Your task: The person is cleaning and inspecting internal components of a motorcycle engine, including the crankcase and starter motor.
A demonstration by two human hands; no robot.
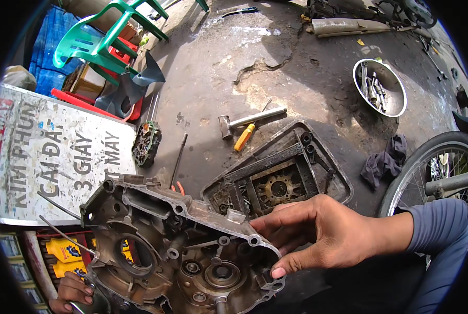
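A bare metal engine crankcase half (155, 230), greasy and brown-grey, is held up close in the lower middle, its hollow inner side facing me. A large round bore and a bearing seat show in it, and two long studs stick out to the left. My right hand (323, 233) is closed on its right end, thumb on the near rim and fingers behind. At the lower left, my left hand (74, 294) has its fingers curled round a smooth metal piece (98, 299) beside the case. Whether that piece belongs to the case, I cannot tell.
Behind the case lies a black tray (344, 183) with a metal frame and sprocket. Beyond are a hammer (255, 118), a yellow-handled screwdriver (244, 137) and a bowl (356, 78) of sockets. A white sign board (61, 157) stands left, a wheel (396, 188) right, a dark rag (383, 162) near it.
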